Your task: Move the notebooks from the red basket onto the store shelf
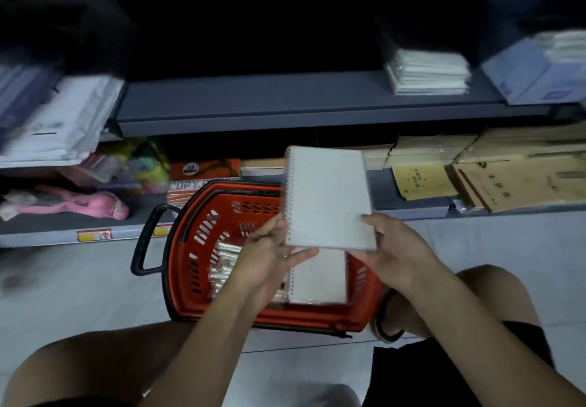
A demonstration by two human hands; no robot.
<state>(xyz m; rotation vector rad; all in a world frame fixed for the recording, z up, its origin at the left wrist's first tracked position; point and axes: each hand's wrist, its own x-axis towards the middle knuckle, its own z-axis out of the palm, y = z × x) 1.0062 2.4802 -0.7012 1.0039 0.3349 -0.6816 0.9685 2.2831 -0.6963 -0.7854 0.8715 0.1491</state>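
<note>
Holding over the red basket (203, 248): left hand (269, 248) pinches the spiral notebook (328, 197) at its bound corner, right hand (391, 248) clamps the opposite corner. Light, stiff, probably slick cover; grip by edges. More notebooks (317, 280) below in basket.

Pale tiled floor (79, 289) carries red basket (190, 280). Grey upper shelf (253, 99) holds white paper stack (428, 72). Lower shelf (63, 222): pink toy (79, 203), copy paper ream (203, 175), brown booklets (507, 178).

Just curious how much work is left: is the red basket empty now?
Not empty. Under the spiral notebook that both hands hold up, the red basket has another notebook lying flat inside, beside shiny wrapped packs.
</note>
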